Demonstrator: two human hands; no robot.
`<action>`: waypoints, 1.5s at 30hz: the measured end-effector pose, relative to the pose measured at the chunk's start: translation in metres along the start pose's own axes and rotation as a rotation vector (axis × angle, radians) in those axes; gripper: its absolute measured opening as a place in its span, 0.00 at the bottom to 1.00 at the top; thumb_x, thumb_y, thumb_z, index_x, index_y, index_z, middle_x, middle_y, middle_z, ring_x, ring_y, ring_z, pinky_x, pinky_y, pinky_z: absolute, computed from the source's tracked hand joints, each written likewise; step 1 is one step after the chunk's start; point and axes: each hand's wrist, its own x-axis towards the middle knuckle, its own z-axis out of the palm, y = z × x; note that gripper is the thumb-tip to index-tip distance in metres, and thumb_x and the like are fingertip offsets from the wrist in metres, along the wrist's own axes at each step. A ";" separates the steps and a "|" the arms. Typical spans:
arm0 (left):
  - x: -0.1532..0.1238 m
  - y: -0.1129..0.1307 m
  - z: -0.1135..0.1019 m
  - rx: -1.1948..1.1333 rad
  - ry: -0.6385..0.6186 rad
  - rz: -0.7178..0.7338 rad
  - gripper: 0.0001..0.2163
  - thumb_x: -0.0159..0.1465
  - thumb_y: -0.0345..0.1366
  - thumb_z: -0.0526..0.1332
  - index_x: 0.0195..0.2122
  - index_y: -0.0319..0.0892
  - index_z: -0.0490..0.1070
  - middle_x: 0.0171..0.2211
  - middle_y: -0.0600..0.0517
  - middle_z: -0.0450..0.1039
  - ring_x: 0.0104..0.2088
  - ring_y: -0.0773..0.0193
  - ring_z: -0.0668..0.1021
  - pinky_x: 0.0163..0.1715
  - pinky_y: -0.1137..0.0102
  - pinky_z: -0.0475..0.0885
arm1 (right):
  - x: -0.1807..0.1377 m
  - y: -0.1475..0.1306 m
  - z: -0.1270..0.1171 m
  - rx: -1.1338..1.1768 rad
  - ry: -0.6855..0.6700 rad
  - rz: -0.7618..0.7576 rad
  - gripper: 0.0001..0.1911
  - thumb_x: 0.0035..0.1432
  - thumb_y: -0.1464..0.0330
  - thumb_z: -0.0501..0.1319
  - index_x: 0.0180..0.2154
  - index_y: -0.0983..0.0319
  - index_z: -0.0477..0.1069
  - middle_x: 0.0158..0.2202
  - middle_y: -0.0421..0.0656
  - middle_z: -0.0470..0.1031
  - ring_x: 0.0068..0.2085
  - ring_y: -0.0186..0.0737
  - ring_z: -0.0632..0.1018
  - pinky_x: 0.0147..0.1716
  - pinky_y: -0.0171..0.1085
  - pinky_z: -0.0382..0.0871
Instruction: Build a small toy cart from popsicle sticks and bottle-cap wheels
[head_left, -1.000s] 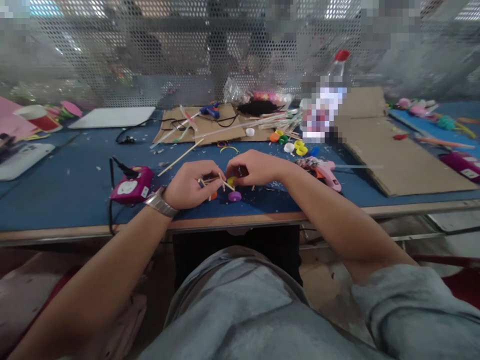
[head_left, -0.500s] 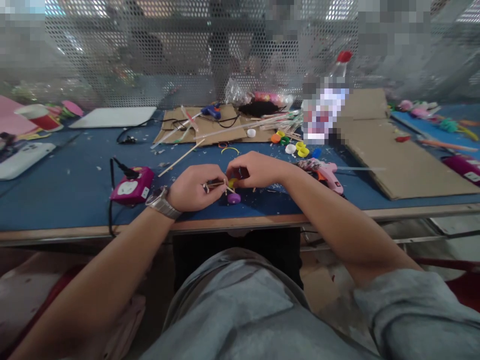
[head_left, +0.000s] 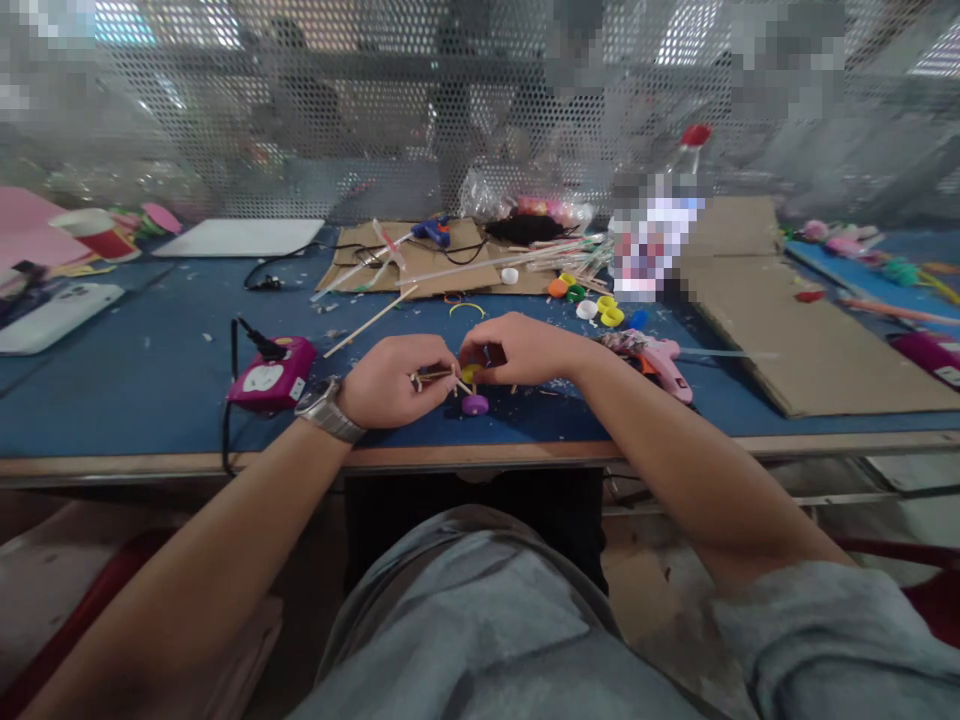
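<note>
My left hand (head_left: 390, 380) and my right hand (head_left: 525, 348) meet over the blue table (head_left: 150, 400) near its front edge. Between them is a small model made of thin wooden sticks (head_left: 435, 377) with bottle-cap wheels. My left hand pinches the sticks. The fingers of my right hand are closed on the model's far end, by a yellow cap (head_left: 469, 373). A purple cap (head_left: 475, 405) hangs at the model's underside, just above or on the table. A metal watch (head_left: 328, 412) sits on my left wrist.
A pink glue gun (head_left: 660, 355) lies right of my hands. A magenta power socket (head_left: 271, 375) with a black cable sits to the left. Loose coloured caps (head_left: 592, 298), sticks, cardboard sheets (head_left: 795, 310), a plastic bottle (head_left: 660, 220) and a perforated metal screen (head_left: 300, 120) lie behind.
Both hands stay together on the stick model with small finger shifts. The camera has tilted slightly, so everything sits a little lower and to the right.
</note>
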 end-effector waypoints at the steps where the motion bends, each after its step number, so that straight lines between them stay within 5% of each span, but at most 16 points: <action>1: 0.000 0.000 0.000 0.000 0.001 -0.002 0.06 0.70 0.35 0.63 0.38 0.42 0.79 0.31 0.50 0.79 0.31 0.62 0.79 0.35 0.67 0.72 | 0.000 0.000 0.000 0.002 0.002 -0.001 0.11 0.61 0.66 0.68 0.45 0.62 0.82 0.37 0.43 0.81 0.34 0.38 0.75 0.36 0.36 0.61; 14: 0.001 0.002 -0.001 -0.015 -0.012 -0.013 0.07 0.71 0.36 0.62 0.37 0.42 0.79 0.32 0.49 0.80 0.32 0.61 0.79 0.36 0.67 0.72 | -0.002 0.001 -0.001 0.045 0.026 0.040 0.18 0.61 0.60 0.70 0.50 0.62 0.79 0.40 0.44 0.81 0.36 0.39 0.76 0.36 0.37 0.64; 37: 0.001 0.004 -0.001 -0.040 -0.026 -0.007 0.06 0.69 0.36 0.63 0.38 0.43 0.78 0.31 0.49 0.80 0.30 0.61 0.79 0.34 0.68 0.73 | 0.000 -0.002 0.000 0.046 -0.028 0.070 0.14 0.62 0.63 0.71 0.47 0.63 0.80 0.34 0.41 0.80 0.33 0.37 0.74 0.36 0.36 0.60; 45: 0.000 0.004 -0.001 -0.045 -0.025 -0.008 0.06 0.70 0.36 0.63 0.38 0.43 0.79 0.31 0.49 0.80 0.30 0.62 0.79 0.34 0.68 0.73 | -0.005 -0.007 -0.005 0.062 0.032 0.047 0.13 0.64 0.59 0.69 0.41 0.62 0.79 0.30 0.38 0.73 0.31 0.35 0.69 0.34 0.37 0.58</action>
